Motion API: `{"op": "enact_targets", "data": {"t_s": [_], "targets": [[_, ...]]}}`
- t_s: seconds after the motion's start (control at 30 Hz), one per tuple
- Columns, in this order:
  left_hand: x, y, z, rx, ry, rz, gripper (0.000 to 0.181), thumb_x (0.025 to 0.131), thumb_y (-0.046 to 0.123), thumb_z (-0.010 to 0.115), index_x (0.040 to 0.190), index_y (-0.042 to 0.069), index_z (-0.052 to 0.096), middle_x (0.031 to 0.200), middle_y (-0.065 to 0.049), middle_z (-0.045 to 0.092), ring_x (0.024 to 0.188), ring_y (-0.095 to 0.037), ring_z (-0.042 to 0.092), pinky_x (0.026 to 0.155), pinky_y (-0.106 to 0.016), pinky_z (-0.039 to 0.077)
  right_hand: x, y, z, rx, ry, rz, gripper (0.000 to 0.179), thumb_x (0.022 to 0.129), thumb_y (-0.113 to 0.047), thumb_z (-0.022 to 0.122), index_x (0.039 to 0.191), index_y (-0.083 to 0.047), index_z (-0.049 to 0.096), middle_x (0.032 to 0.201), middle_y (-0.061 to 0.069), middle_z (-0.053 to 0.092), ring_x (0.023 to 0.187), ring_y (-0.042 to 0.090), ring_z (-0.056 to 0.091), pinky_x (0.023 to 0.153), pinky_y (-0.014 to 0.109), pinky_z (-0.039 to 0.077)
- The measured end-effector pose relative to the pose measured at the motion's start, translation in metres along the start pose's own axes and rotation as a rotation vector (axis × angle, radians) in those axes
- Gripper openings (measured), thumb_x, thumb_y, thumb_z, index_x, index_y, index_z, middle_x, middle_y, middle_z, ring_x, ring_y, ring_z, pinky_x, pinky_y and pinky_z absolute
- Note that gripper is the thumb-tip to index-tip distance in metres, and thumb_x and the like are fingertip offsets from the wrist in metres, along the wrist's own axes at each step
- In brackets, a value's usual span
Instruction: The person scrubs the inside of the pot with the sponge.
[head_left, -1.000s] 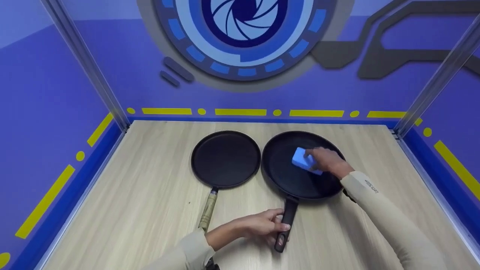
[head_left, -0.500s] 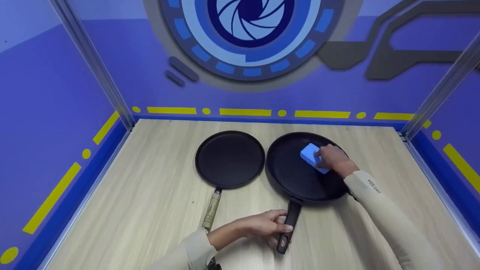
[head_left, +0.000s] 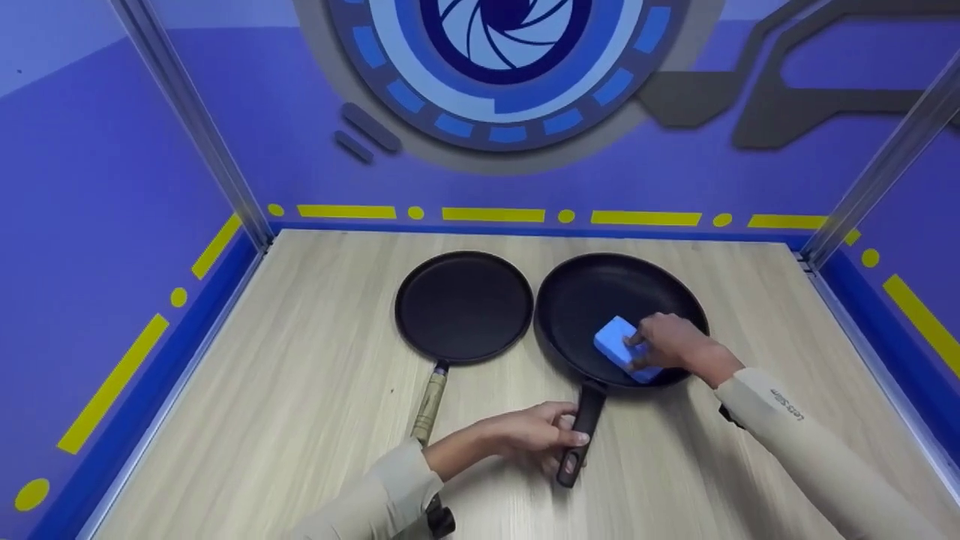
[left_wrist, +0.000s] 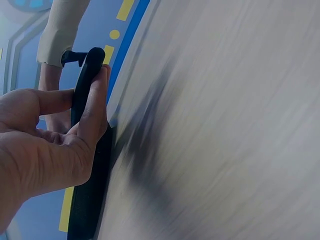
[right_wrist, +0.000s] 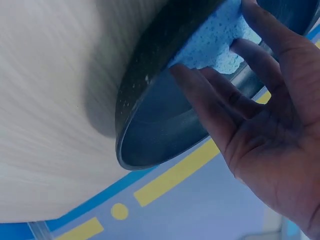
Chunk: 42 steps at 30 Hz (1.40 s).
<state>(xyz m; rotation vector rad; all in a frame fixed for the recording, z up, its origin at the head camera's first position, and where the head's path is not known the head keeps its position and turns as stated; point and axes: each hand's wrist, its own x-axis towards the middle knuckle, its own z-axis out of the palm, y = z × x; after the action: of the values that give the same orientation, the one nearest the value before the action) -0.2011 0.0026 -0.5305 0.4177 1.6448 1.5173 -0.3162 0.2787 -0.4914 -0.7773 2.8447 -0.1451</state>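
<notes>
the right hand (head_left: 667, 341) pinches a blue sponge (head_left: 613, 341) between thumb and fingers, at the sponge's right end. in the right wrist view the fingers are slightly bent and spread a little apart, with their tips against the sponge's porous side. the sponge is inside the deep pan (head_left: 600, 285), in the near half of its dark bottom, not far from where the handle (head_left: 590, 412) joins.

the left hand (head_left: 536, 435) grips that handle near its far end from the pan, thumb on top and fingers beneath, the gap between them filled by the handle. the left wrist view shows the handle raised above the table (head_left: 315, 337), with a blurred shadow below it; whether the pan's base touches the wood, i cannot tell.

the flat pan (head_left: 463, 307) lies to the left, its rim just beside the deep pan's; i cannot tell if the two touch. its tan patterned grip (head_left: 429, 405) points towards the person and runs down behind the left forearm.

both arms wear pale sleeves (head_left: 810, 442), the right one with small dark lettering. beyond the table's far edge is a blue-purple wall (head_left: 247, 112) bearing yellow dashes (head_left: 493, 215), dots and a big round emblem (head_left: 405, 97).
</notes>
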Motion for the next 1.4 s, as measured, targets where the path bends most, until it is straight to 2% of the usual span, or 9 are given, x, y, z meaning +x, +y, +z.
{"op": "enact_targets", "data": {"t_s": [0.13, 0.27, 0.43, 0.6, 0.87, 1.03, 1.3, 1.4], "targets": [[0.000, 0.001, 0.000, -0.010, -0.002, -0.004, 0.027, 0.103, 0.006, 0.058, 0.129, 0.008, 0.053, 0.084, 0.001, 0.066, 0.066, -0.007, 0.065, 0.056, -0.020, 0.052, -0.004, 0.000, 0.000, -0.022, 0.037, -0.010, 0.047, 0.081, -0.033, 0.087, 0.119, -0.009, 0.077, 0.120, 0.020, 0.073, 0.110, 0.045, 0.067, 0.081, 0.055, 0.059], [0.001, 0.000, -0.001, -0.032, -0.016, -0.008, 0.025, 0.103, 0.005, 0.058, 0.127, 0.008, 0.053, 0.087, -0.002, 0.068, 0.066, -0.009, 0.067, 0.057, -0.021, 0.055, -0.003, 0.015, 0.000, -0.099, 0.088, 0.027, 0.035, 0.083, -0.019, 0.085, 0.115, -0.006, 0.076, 0.109, 0.024, 0.073, 0.097, 0.045, 0.069, 0.070, 0.055, 0.059], [0.001, 0.002, -0.003, -0.026, -0.019, -0.023, 0.024, 0.103, 0.004, 0.058, 0.126, 0.007, 0.053, 0.096, -0.008, 0.071, 0.069, -0.009, 0.067, 0.060, -0.020, 0.056, 0.006, 0.033, -0.001, -0.122, 0.105, 0.083, 0.033, 0.084, -0.015, 0.084, 0.113, -0.004, 0.070, 0.103, 0.022, 0.070, 0.091, 0.040, 0.069, 0.068, 0.055, 0.058], [0.000, 0.000, -0.001, -0.045, -0.038, -0.021, 0.022, 0.103, 0.002, 0.058, 0.123, 0.009, 0.053, 0.090, -0.003, 0.069, 0.068, -0.008, 0.067, 0.059, -0.020, 0.056, 0.015, 0.039, -0.003, -0.110, 0.123, 0.096, 0.031, 0.083, -0.012, 0.084, 0.106, -0.002, 0.067, 0.094, 0.021, 0.066, 0.087, 0.040, 0.067, 0.069, 0.055, 0.057], [0.001, -0.001, 0.002, -0.031, -0.033, -0.002, 0.024, 0.102, 0.005, 0.060, 0.125, 0.010, 0.053, 0.089, -0.001, 0.069, 0.066, -0.009, 0.067, 0.055, -0.020, 0.054, 0.027, 0.037, -0.010, -0.118, 0.067, 0.172, 0.024, 0.087, -0.009, 0.080, 0.099, 0.003, 0.063, 0.089, 0.024, 0.066, 0.084, 0.042, 0.069, 0.072, 0.055, 0.058], [0.002, -0.002, 0.001, -0.046, -0.016, 0.027, 0.022, 0.102, 0.006, 0.060, 0.123, 0.010, 0.054, 0.086, 0.000, 0.068, 0.062, -0.009, 0.067, 0.052, -0.021, 0.053, 0.032, 0.035, -0.009, -0.151, 0.051, 0.191, 0.022, 0.089, -0.010, 0.078, 0.099, 0.001, 0.063, 0.091, 0.025, 0.068, 0.085, 0.043, 0.069, 0.071, 0.056, 0.058], [0.005, 0.000, 0.001, -0.028, -0.003, 0.009, 0.027, 0.101, 0.008, 0.062, 0.127, 0.009, 0.053, 0.100, -0.016, 0.074, 0.060, -0.009, 0.068, 0.053, -0.022, 0.053, 0.015, 0.029, -0.010, -0.123, -0.019, 0.161, 0.029, 0.090, -0.017, 0.079, 0.101, 0.001, 0.059, 0.088, 0.021, 0.065, 0.084, 0.043, 0.067, 0.071, 0.054, 0.057], [0.004, 0.000, -0.001, -0.008, -0.006, 0.008, 0.027, 0.101, 0.009, 0.062, 0.127, 0.010, 0.053, 0.098, -0.010, 0.074, 0.061, -0.008, 0.068, 0.054, -0.021, 0.054, 0.007, 0.016, -0.009, -0.120, -0.028, 0.125, 0.033, 0.087, -0.020, 0.081, 0.101, -0.001, 0.059, 0.088, 0.020, 0.066, 0.082, 0.044, 0.067, 0.070, 0.054, 0.056]]}}
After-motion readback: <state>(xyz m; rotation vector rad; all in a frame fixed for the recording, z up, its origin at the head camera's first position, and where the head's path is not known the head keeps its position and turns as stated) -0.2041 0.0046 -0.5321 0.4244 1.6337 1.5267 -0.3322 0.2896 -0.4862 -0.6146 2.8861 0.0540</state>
